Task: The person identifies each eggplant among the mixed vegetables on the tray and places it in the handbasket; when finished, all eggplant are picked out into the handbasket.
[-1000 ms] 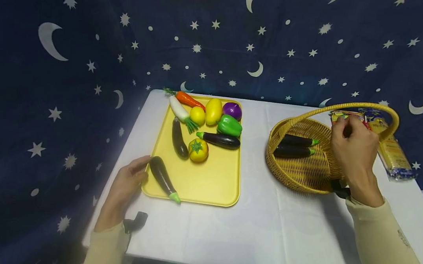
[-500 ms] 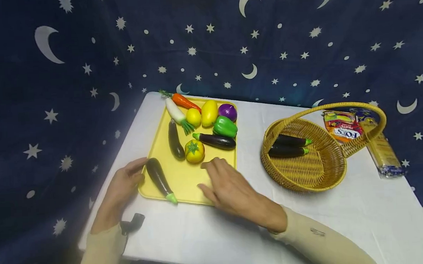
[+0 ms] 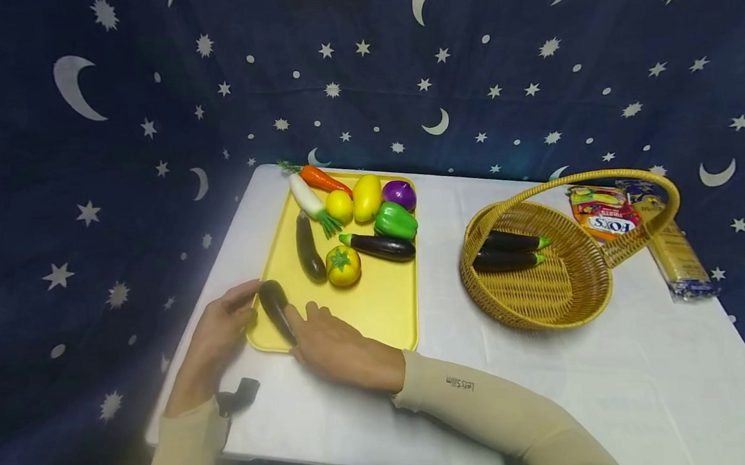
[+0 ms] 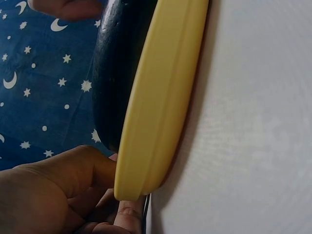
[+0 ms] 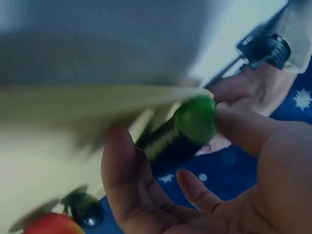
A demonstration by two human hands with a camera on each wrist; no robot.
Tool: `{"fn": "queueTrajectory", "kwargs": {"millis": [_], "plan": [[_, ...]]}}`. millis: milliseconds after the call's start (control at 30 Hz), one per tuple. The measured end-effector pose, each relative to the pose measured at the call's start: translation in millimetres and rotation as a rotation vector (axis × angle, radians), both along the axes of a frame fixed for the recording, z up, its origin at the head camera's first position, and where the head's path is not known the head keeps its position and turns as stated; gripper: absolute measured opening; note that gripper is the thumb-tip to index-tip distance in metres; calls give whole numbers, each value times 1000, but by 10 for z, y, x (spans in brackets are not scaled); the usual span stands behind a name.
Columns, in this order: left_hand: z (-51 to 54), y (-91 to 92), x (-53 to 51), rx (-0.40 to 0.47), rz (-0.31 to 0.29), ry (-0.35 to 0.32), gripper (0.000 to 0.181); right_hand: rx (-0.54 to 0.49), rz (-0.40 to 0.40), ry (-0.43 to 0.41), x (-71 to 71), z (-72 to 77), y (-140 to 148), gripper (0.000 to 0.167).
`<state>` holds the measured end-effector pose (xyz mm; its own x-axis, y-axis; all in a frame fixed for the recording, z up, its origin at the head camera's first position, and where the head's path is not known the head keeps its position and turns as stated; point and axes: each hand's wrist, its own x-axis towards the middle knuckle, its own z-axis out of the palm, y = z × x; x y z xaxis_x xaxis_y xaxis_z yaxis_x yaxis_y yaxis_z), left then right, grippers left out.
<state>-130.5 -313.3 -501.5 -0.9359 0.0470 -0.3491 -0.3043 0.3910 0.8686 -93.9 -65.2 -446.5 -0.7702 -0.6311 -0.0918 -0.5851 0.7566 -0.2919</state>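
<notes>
On the yellow tray (image 3: pixel 379 312) a dark eggplant (image 3: pixel 273 300) lies along the near-left corner. My left hand (image 3: pixel 223 329) grips the tray's left edge; in the left wrist view, thumb and fingers of that hand (image 4: pixel 53 187) pinch the rim (image 4: pixel 161 97) beside the eggplant (image 4: pixel 117 68). My right hand (image 3: pixel 340 348) covers the eggplant's near end. The right wrist view has this hand's (image 5: pixel 278 165) thumb and fingers around the green-capped end (image 5: pixel 195 119). Further up the tray lie two more eggplants (image 3: pixel 309 252) (image 3: pixel 385 247) and a tomato (image 3: pixel 343 266).
Carrot (image 3: pixel 325 180), white radish (image 3: pixel 307 196), two yellow fruits (image 3: pixel 367 198), purple onion (image 3: pixel 399 195) and green pepper (image 3: pixel 396 221) fill the tray's far end. Right of it stands a handled wicker basket (image 3: pixel 584 306) with two eggplants (image 3: pixel 507 260); packets (image 3: pixel 605 215) lie behind.
My right hand has moved left from over the basket, across the tray, to the near-left eggplant and has closed around its end. My left hand keeps its place at the tray's edge.
</notes>
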Motion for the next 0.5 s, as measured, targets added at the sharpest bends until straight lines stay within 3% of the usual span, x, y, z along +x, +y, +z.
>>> {"fn": "queueTrajectory", "kwargs": {"millis": [167, 367, 500], "plan": [[0, 18, -22, 0, 2, 13, 66, 6, -20, 26, -30, -83, -17, 40], [60, 28, -7, -47, -7, 42, 63, 14, -43, 134, -88, -88, 37, 28], [53, 37, 4, -71, -21, 84, 60, 26, -32, 161, -113, -83, 58, 45]]}}
